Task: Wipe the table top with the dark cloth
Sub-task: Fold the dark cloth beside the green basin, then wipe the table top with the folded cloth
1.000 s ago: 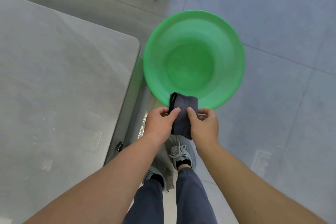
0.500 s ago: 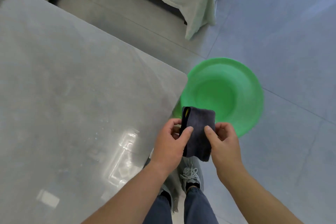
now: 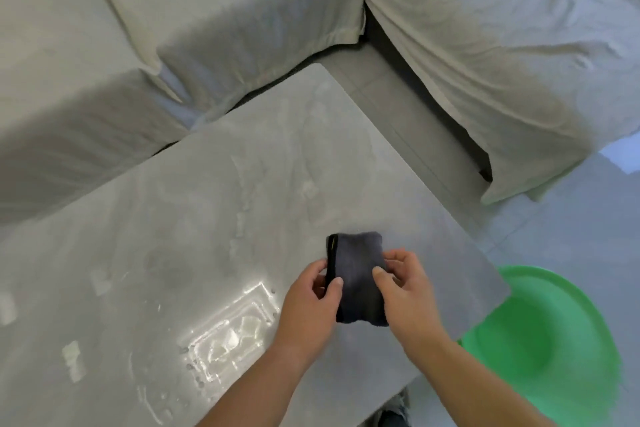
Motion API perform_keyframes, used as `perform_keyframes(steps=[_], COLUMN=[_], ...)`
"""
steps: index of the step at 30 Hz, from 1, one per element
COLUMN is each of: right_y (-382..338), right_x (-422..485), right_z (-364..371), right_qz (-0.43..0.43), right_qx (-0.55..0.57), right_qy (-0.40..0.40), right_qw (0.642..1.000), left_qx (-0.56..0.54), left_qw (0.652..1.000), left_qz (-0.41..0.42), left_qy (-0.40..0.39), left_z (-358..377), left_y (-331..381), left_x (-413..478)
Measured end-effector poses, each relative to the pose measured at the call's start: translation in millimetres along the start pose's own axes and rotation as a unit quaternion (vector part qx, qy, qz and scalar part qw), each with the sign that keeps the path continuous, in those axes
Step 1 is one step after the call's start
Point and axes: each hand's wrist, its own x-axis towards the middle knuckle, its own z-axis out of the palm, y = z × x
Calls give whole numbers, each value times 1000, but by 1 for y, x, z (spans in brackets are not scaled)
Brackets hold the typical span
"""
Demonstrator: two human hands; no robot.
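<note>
A folded dark grey cloth (image 3: 356,267) with a black edge and a small yellow tag is held up over the right part of the grey table top (image 3: 214,225). My left hand (image 3: 310,302) pinches its left edge with thumb on top. My right hand (image 3: 407,291) grips its right edge. Whether the cloth touches the table surface cannot be told. Wet streaks and droplets shine on the table in front of me and to the left of the hands.
A green plastic basin (image 3: 540,347) stands on the tiled floor just off the table's right corner. Sofas draped in pale sheets (image 3: 214,21) wrap around the far side, with another sheet-covered seat (image 3: 502,45) at the right. My shoe (image 3: 394,416) shows below the table edge.
Both hands have carried the cloth from above the green basin leftward over the table top. The view has swung up and left, so the basin now sits at the lower right.
</note>
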Motion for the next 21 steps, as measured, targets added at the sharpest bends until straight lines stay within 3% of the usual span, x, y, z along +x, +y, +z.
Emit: perform_keyframes(steps=[5, 12, 18, 21], right_y=[-36, -86, -135, -148], right_x=[60, 173, 246, 269], right_z=[36, 65, 95, 109], right_qz=[-35, -146, -227, -246], right_qx=[-87, -223, -363, -493], right_qy=[-52, -101, -124, -114], right_qw=[994, 959, 895, 827], left_qx=[-35, -57, -77, 0], left_qw=[999, 997, 995, 998], left_qz=[-7, 1, 33, 34], left_qy=[30, 48, 50, 53], left_z=[-13, -8, -16, -35], left_y=[23, 67, 109, 110], left_x=[48, 150, 236, 257])
